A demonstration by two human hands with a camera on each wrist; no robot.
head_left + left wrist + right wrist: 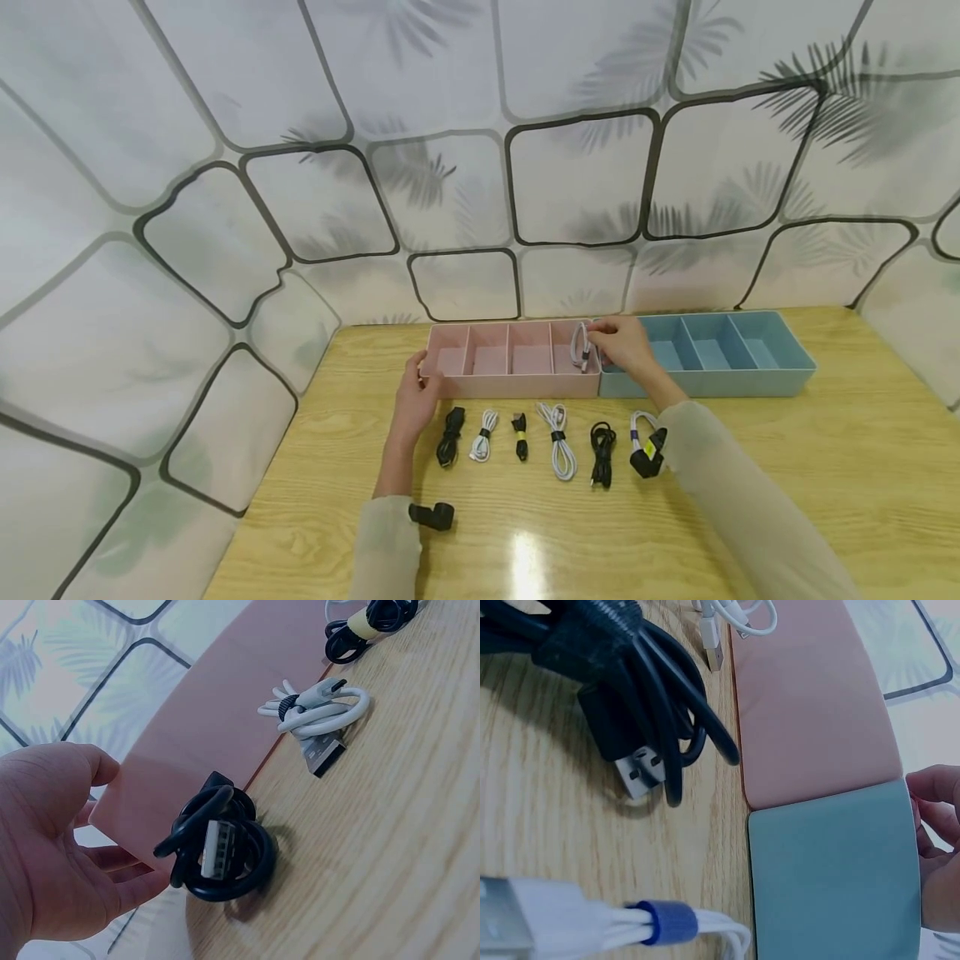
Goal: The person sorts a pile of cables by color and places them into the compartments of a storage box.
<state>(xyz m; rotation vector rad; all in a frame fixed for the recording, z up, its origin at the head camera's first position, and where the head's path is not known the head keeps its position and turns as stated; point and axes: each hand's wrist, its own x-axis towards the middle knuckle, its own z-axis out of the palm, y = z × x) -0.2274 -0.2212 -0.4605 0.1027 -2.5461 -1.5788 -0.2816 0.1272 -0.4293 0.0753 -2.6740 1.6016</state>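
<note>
My left hand (416,400) grips the left end of a pink divided tray (517,387), its thumb at the corner in the left wrist view. Over the tray's rightmost compartment, my right hand (624,343) pinches a coiled white cable (577,343) near its top. The coil hangs upright there; whether it touches the compartment floor I cannot tell. In the right wrist view the fingers are partly hidden behind the blue divided tray (832,877), and the held cable is out of sight.
Before the trays lie a black USB cable (217,859), a short white cable (322,712), a black cable with yellow tie (521,436), a longer white cable (562,454), another black cable (602,454) and a white cable with blue tie (667,922). A patterned curtain (450,192) stands behind.
</note>
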